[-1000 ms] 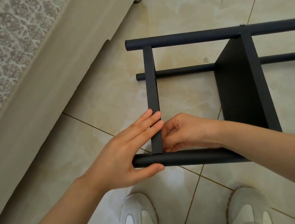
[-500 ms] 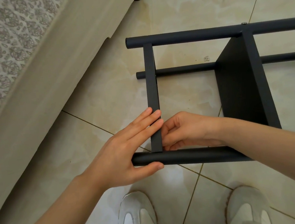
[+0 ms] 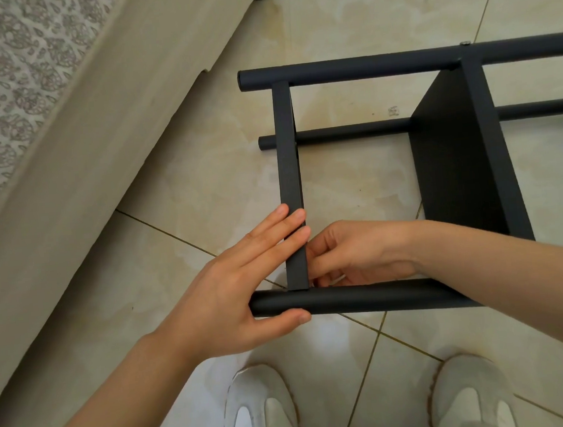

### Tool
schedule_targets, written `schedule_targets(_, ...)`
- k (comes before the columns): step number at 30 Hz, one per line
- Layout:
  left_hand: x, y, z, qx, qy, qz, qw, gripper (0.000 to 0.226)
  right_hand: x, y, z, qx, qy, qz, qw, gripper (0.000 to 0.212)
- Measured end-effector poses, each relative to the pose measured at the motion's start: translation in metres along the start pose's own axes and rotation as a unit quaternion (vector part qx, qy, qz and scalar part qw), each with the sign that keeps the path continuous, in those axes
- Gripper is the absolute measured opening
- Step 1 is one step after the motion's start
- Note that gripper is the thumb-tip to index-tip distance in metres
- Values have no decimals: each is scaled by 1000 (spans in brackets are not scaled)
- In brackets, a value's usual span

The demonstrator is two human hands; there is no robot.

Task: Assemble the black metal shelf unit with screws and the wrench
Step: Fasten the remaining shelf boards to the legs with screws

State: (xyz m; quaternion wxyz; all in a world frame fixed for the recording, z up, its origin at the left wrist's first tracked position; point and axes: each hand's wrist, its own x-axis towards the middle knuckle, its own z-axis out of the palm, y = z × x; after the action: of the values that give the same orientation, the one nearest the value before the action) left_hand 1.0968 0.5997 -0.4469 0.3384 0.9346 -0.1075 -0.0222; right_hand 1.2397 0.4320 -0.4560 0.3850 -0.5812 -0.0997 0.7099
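Hardly anything moves: the left hand [image 3: 232,292] lies flat on the stiff black shelf frame [image 3: 362,68] on the near floor [image 3: 201,172], best held by its round tubes [image 3: 365,298], and the right hand [image 3: 361,250] curls beside it, grip hidden.

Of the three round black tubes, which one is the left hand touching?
The nearest tube, lowest in the picture: the left hand lies at its end, thumb beneath it. The middle tube and the far tube are touched by no hand.

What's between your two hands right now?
The flat black metal crossbar: left hand rests on it from the left, right hand curls at its right, just above the round black tube. Head view.
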Motion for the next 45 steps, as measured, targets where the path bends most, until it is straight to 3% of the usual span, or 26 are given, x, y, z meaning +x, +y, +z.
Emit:
schedule_targets(10,0,1,0,-7,-4,-4,1000,80,4,-3,3,-7,-46,66,997,33)
schedule_targets(16,0,0,1,-6,-2,-5,1000,81,3,-1,-3,31,-59,42,997,16)
schedule_targets(24,0,0,1,-3,-1,-4,1000,81,5,-1,2,-12,-50,52,997,24)
schedule_targets(45,0,1,1,-7,5,-1,1000,81,4,-6,-5,-27,-47,51,997,18)
